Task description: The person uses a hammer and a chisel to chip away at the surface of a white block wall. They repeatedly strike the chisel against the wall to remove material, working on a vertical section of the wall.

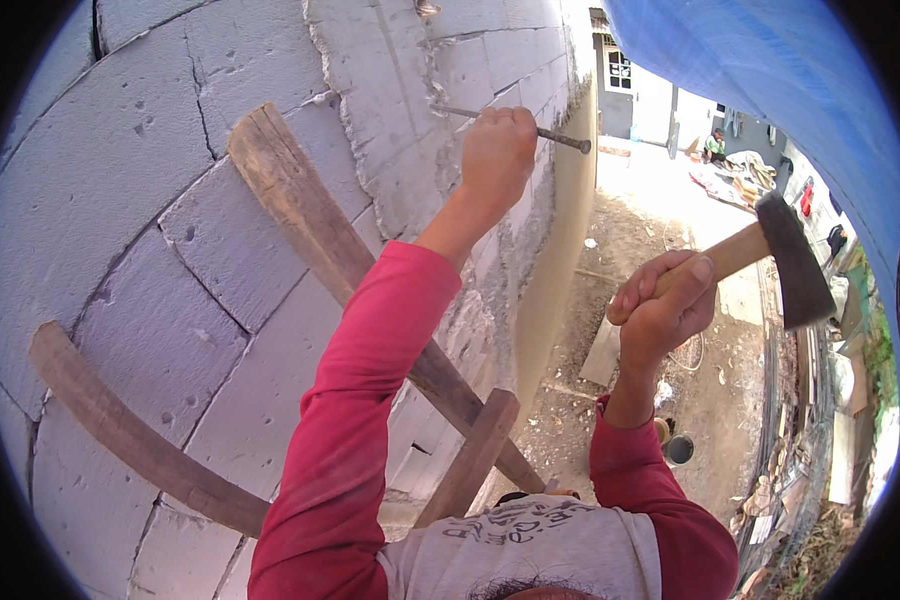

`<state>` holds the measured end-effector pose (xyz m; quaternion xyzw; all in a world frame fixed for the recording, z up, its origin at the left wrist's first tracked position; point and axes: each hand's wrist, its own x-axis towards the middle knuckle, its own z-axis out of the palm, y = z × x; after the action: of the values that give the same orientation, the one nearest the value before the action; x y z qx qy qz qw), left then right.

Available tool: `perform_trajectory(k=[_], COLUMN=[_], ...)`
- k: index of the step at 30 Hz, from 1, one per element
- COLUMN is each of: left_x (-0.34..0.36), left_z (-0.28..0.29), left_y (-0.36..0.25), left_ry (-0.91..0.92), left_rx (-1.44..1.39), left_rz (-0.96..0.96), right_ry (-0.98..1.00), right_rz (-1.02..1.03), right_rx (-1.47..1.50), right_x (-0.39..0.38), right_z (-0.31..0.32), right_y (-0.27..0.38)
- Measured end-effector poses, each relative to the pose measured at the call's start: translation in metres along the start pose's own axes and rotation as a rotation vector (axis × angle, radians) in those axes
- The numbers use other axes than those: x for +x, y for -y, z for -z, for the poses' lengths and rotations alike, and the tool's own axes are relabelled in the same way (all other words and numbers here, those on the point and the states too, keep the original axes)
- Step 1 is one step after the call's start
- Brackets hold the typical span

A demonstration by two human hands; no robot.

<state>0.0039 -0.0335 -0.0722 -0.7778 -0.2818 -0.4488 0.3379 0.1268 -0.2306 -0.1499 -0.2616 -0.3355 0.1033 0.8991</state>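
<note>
My left hand (500,155) is raised against the wall, its fingers wrapped round a steel chisel (564,139). The chisel's thin end touches or nearly touches the rough edge of a grey concrete column (385,110), and its thick head sticks out to the right of my fist. Lower and to the right, my right hand (670,305) grips a hatchet (795,260) by its wooden handle. The dark hatchet head is held off to the right, apart from the chisel. Pale blocks (110,180) with open joints make up the wall left of the column.
Wooden beams (295,190) lean at the wall on my left, with a shorter timber (475,450) across them. Far below are dirt ground, a bucket (679,450) and stacked planks. A blue tarp (770,60) hangs at upper right. Another person (714,147) sits in the distance.
</note>
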Motion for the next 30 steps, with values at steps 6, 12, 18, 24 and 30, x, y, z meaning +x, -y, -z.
perform_trajectory(k=[6, 12, 18, 24, 30], left_x=[0.000, 0.007, 0.006, -0.004, 0.004], left_z=[0.003, 0.005, 0.013, 0.002, 0.002], left_y=[0.003, 0.002, 0.004, 0.016, 0.002], left_ry=[0.000, -0.023, 0.057, 0.009, 0.074], left_rx=[0.020, -0.033, -0.019, 0.032, -0.021], left_rz=[0.064, 0.062, 0.100, 0.004, 0.068], right_ry=[0.043, -0.090, 0.325, 0.083, 0.160], right_rz=[0.081, 0.592, -0.073, 0.121, 0.704], right_rx=[-0.016, 0.071, -0.430, 0.106, -0.529], right_x=[0.002, 0.015, -0.033, -0.002, 0.005], right_z=[-0.005, -0.006, 0.005, -0.010, -0.004], right_y=[0.003, -0.022, -0.073, -0.013, -0.108])
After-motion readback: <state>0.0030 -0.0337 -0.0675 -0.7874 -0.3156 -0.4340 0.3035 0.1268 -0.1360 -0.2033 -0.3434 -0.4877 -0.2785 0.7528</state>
